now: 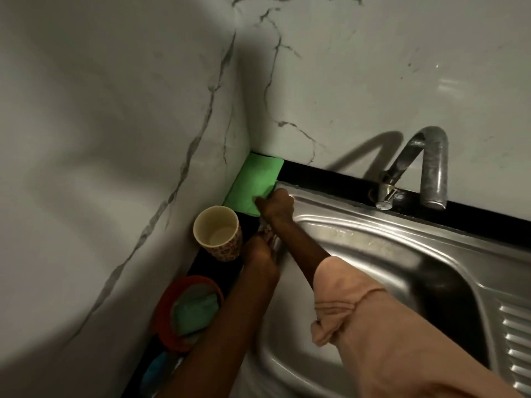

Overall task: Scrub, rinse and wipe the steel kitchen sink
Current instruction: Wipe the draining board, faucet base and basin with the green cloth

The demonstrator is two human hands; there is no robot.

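— Sink (359, 231) first: where does it sit?
— Steel basin filling the lower right, with its left rim running beside a black counter strip (330, 175) and the tap (431, 168) rising behind its back edge.
— And the green cloth (253, 182)?
— Just off the sink's back-left corner, lying flat on the counter against the marble wall (115, 110).
— Which hand is on it?
— The right hand (277, 203), at the cloth's near corner by the sink rim; its fingers curl at the cloth's edge, pinching it.
— The left hand (260, 254)?
— On the sink's left rim, closer than the cloth; I cannot tell whether it grips anything.
— Anything else left of the sink?
— A patterned cup (217, 231) stands upright, and a red-rimmed bowl (188, 311) lies nearer.
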